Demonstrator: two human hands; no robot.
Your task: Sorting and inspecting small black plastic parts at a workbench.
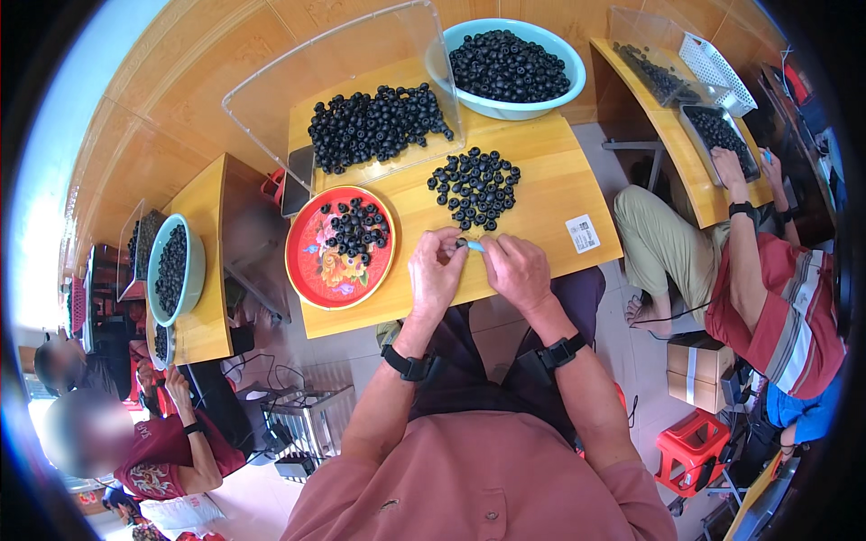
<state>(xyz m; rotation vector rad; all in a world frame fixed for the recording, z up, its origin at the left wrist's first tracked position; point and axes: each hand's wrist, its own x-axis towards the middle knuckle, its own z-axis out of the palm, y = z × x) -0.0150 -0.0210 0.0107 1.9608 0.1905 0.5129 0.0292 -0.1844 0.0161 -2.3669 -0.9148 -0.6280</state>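
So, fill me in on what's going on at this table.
The person sits at a wooden table, left hand pinching a black bead and right hand holding a small blue tool close to it. A loose pile of beads lies just beyond the hands, more sit in a red tray to the left, and a blue bowl full of them stands at the back. To the right, a co-worker has a hand at similar black beads.
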